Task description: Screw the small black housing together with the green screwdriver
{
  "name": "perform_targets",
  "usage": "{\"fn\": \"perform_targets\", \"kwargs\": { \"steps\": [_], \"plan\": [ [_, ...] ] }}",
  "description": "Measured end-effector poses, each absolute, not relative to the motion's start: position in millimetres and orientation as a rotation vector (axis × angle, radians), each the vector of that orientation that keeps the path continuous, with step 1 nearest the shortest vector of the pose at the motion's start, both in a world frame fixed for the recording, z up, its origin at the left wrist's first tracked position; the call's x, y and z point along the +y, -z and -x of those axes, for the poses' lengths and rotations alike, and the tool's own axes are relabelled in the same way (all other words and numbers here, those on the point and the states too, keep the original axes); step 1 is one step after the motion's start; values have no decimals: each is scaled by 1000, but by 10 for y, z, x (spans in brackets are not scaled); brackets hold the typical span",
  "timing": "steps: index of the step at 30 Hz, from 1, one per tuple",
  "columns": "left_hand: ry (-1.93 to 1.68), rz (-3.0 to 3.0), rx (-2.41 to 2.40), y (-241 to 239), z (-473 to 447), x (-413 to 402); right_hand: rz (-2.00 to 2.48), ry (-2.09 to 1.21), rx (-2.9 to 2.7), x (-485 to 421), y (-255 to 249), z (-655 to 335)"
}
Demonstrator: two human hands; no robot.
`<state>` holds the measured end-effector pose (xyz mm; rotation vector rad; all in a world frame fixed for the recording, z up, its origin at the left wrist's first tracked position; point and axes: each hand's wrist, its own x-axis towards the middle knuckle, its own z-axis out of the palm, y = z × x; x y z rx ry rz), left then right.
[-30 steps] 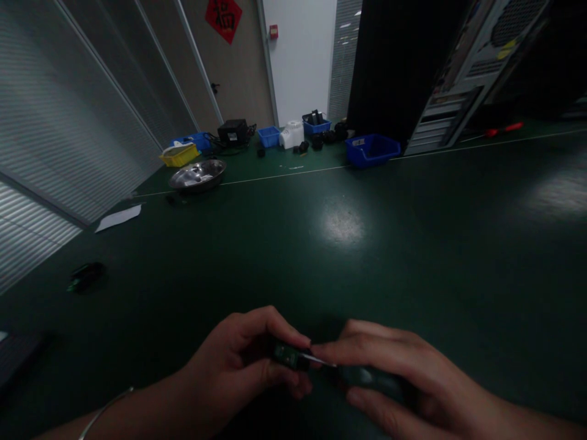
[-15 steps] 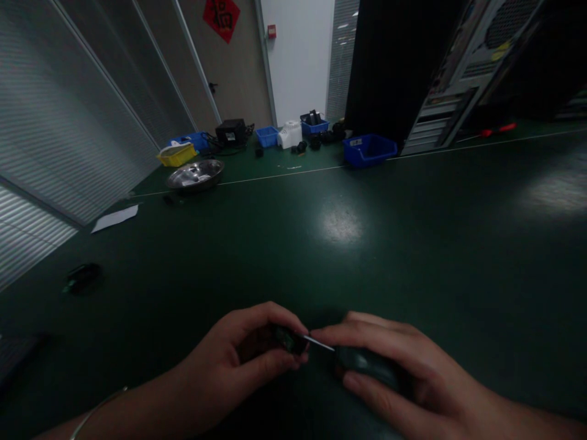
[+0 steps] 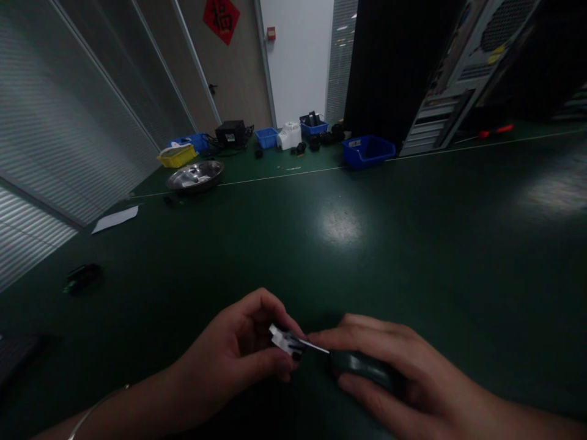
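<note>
My left hand (image 3: 238, 351) pinches a small dark part (image 3: 288, 345) between thumb and fingers; a pale, shiny face of it shows. In my right hand (image 3: 398, 366) is a screwdriver (image 3: 362, 366) with a thick dark handle. Its thin metal shaft points left, and the tip meets the small part near my left fingertips. My right index finger stretches along the shaft. Whether the tip sits in the part or only against it, I cannot tell. Both hands are just above the dark green tabletop (image 3: 257, 244).
On the left lie a small dark object (image 3: 82, 277) and a white sheet (image 3: 114, 219). A metal bowl (image 3: 195, 176), a yellow tray (image 3: 177, 156) and a blue bin (image 3: 368, 151) stand farther back. A computer case (image 3: 454, 91) rises at the back right.
The small part has been turned in my left hand, so a pale face now shows where it looked dark. My left fingers have risen slightly; the screwdriver has shifted a little left.
</note>
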<state>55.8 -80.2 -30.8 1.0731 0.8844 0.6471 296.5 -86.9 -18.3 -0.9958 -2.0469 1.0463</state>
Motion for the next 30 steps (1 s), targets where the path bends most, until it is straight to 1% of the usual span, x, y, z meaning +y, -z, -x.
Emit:
{"fn": "perform_targets", "kwargs": {
  "steps": [4, 8, 17, 26, 30],
  "plan": [
    [-641, -1136, 947, 287, -522, -761, 1032, -931, -2089, -843, 109, -2873],
    [-664, -1192, 986, 278, -498, -743, 1040, -890, -2087, -818, 73, -2797],
    [-745, -1030, 901, 275, -532, -749, 1024, -1009, -2044, -965, 294, -3007],
    [-748, -1112, 982, 289, -477, -723, 1027, -1034, -2038, -921, 291, -2988],
    [-731, -1009, 880, 297, -480, -749, 941, -1068, -2043, -902, 279, -2991]
  ]
}}
